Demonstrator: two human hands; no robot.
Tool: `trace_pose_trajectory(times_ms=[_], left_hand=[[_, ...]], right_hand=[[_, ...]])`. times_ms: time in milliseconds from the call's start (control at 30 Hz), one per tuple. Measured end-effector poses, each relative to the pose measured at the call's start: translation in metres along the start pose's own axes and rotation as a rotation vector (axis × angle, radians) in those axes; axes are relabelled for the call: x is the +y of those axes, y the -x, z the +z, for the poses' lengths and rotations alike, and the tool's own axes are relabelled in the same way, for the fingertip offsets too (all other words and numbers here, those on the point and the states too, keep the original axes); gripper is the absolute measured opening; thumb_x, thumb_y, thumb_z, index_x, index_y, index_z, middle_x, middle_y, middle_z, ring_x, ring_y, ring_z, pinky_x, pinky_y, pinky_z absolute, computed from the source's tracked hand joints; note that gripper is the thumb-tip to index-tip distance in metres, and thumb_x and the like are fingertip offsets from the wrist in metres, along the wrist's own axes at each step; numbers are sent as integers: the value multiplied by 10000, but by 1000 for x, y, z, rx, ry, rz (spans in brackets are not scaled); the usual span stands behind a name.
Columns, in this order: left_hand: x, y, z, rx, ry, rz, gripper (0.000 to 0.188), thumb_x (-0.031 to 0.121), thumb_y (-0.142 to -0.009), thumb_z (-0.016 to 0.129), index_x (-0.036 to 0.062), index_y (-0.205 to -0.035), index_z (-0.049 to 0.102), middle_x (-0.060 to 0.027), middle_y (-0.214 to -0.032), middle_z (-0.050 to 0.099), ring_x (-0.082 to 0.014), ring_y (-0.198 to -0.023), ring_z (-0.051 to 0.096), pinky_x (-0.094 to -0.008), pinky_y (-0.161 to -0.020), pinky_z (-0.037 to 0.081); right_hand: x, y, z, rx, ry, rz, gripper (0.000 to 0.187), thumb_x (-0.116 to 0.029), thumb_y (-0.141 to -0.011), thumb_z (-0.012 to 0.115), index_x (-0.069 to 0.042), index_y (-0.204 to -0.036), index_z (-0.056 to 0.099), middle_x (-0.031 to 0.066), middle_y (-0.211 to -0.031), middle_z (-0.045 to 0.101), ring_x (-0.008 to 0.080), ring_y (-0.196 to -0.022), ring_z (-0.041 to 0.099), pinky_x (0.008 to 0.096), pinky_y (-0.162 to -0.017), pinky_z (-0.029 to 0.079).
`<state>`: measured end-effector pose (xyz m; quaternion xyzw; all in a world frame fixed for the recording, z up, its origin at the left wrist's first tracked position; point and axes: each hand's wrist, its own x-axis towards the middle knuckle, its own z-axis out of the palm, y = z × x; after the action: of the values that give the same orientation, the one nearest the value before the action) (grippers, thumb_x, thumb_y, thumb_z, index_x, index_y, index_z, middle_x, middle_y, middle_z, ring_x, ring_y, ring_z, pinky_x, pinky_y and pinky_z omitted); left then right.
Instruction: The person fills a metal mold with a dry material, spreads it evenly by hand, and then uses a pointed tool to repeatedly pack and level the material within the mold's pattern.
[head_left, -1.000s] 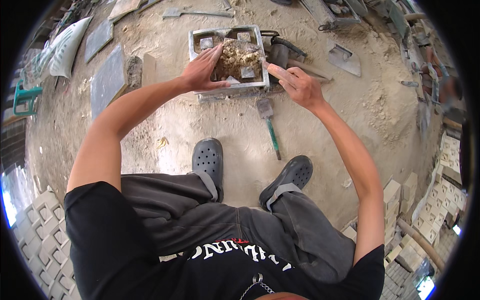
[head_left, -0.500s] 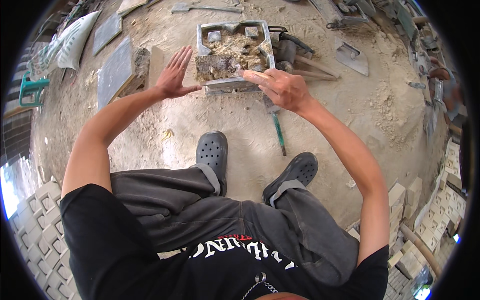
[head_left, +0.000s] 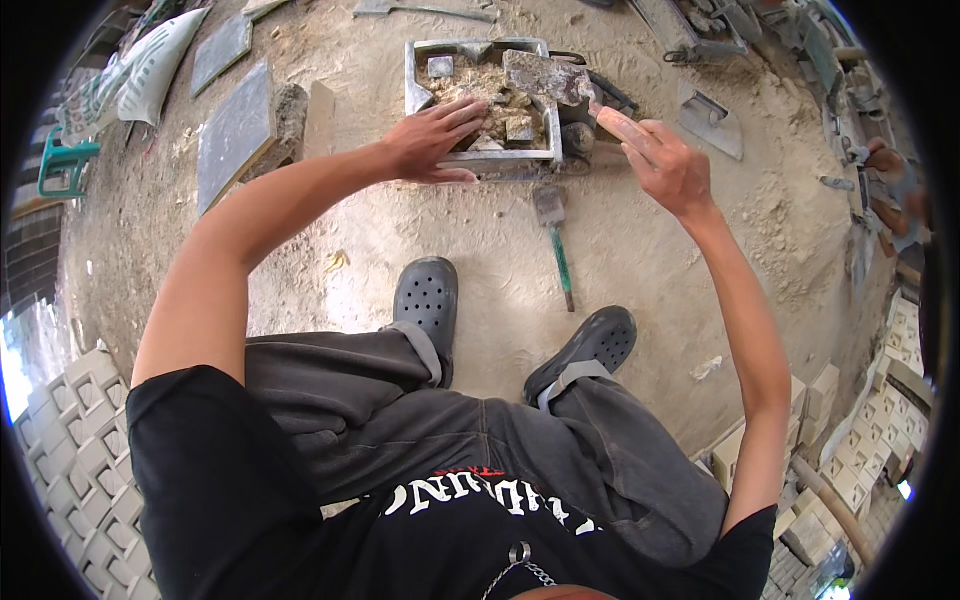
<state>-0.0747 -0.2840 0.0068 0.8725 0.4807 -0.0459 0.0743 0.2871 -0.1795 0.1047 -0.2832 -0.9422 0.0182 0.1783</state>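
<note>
Head view shows the metal frame ahead, the left hand nearer, flat and ungrasping over its near-left corner, while the right hand, beyond its right side, grips a trowel slanting forward-left over the frame's mix.

Left arm angling forward and inward, left hand lying palm down, thumb standing apart, right arm reaching forward, right hand gripping with fingers bending

Glare on floor, bent edges
</note>
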Motion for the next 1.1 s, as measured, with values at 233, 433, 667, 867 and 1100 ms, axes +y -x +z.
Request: trace_pose_trajectory(times_ms=[233,433,667,867,1100], left_hand=[[-33,39,-21,-9,18,-38,751,636,-882,559,107,-1402,448,-101,-1307,571,-265,-1230,526,-429,-1123,365],[-50,54,-26,117,-45,-40,710,663,-891,515,89,-1310,509,-102,-1290,559,-254,-1264,490,-425,-1126,328],[-39,39,-11,52,-159,-117,1017,799,-807,472,57,-1481,299,-157,-1539,288,-296,-1457,223,-469,-1218,149],[-40,28,-20,-60,-277,-136,1177,925,-719,364,71,-1521,248,-168,-1593,170,-301,-1493,97,-481,-1227,77],[-32,12,-14,-101,-252,-173,1196,950,-706,305,53,-1498,301,-157,-1597,175,-290,-1495,106,-487,-1225,58]], right_hand=[[-41,-25,-4,-57,107,-175,433,-149,-878,596,-329,-1270,630,9,-782,592,176,-654,639,304,-497,523],[-73,-27,-12,-84,244,-234,426,-121,-849,596,-244,-1253,653,18,-774,568,163,-653,620,283,-481,499],[-74,-36,-15,-158,229,-304,399,-99,-842,594,-221,-1215,668,14,-824,595,161,-700,628,283,-515,512],[-61,-42,-13,-129,190,-366,424,-83,-835,597,-272,-1210,657,-1,-831,606,164,-705,626,287,-520,520],[-49,-38,-18,-109,155,-327,471,-84,-846,593,-315,-1255,632,-7,-821,601,166,-681,622,285,-505,515]])
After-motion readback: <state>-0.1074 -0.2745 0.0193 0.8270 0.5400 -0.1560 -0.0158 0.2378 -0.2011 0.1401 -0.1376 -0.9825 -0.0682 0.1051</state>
